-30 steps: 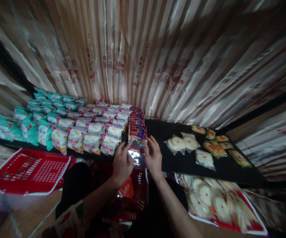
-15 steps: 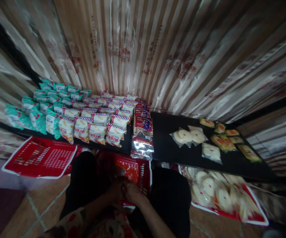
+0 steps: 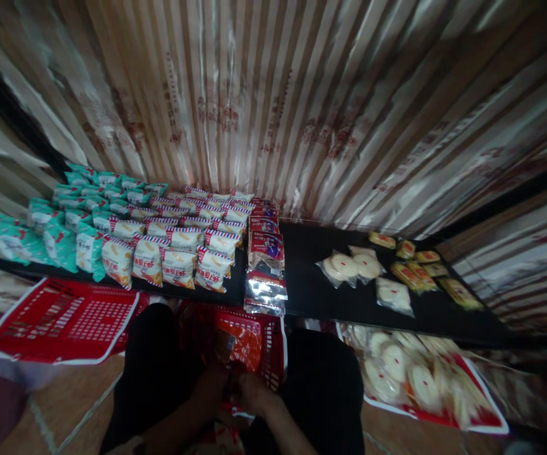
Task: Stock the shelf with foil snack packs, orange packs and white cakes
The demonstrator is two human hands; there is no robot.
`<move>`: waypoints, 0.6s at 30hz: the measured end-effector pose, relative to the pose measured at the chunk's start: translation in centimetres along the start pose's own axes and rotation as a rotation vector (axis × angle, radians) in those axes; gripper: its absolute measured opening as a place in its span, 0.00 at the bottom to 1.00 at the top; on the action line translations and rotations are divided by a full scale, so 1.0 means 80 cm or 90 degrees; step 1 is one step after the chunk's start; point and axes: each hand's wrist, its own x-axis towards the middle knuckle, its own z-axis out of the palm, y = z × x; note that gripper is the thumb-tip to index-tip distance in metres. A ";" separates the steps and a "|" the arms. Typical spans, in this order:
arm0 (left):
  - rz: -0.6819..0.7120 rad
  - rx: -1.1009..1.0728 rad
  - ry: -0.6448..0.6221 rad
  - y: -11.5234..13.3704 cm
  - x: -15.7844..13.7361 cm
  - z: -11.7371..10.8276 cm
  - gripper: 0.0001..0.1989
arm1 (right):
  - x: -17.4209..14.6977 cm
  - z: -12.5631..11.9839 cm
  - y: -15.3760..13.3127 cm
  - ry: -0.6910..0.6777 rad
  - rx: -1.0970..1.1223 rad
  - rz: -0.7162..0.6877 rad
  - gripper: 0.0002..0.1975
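Note:
Low between my knees, my left hand [image 3: 213, 387] and my right hand [image 3: 253, 388] are close together with bent fingers. Something small and dark seems to be between them, but the dim light hides what it is. Just beyond the fingers is an orange plastic packet [image 3: 246, 346] in a red basket [image 3: 277, 341]. I cannot tell whether the hands touch that packet. Above the basket, a stack of dark red and silver packets [image 3: 266, 265] lies at the front of the black shelf [image 3: 311, 297].
Left on the shelf stand rows of white snack bags [image 3: 177, 266] and teal bags [image 3: 62, 243]. Bagged white discs [image 3: 344, 265] and yellow packets [image 3: 415, 276] lie right. Below are a tilted red basket [image 3: 98, 316] and a basket of bagged discs [image 3: 425, 382]. Striped curtain [image 3: 264, 95] hangs behind.
The view has shifted slightly, so the shelf sits lower and further left. My hands have drawn a little apart and lower, and more of the orange packet shows.

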 end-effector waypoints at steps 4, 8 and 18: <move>-0.009 0.069 0.077 0.005 -0.001 -0.007 0.16 | -0.011 -0.015 -0.016 -0.011 0.032 -0.080 0.23; 0.043 0.206 0.132 0.009 -0.005 -0.025 0.11 | -0.025 -0.031 -0.027 0.096 0.018 -0.078 0.25; 0.307 0.351 0.195 0.074 -0.040 -0.081 0.04 | -0.063 -0.070 -0.054 0.163 0.003 -0.182 0.10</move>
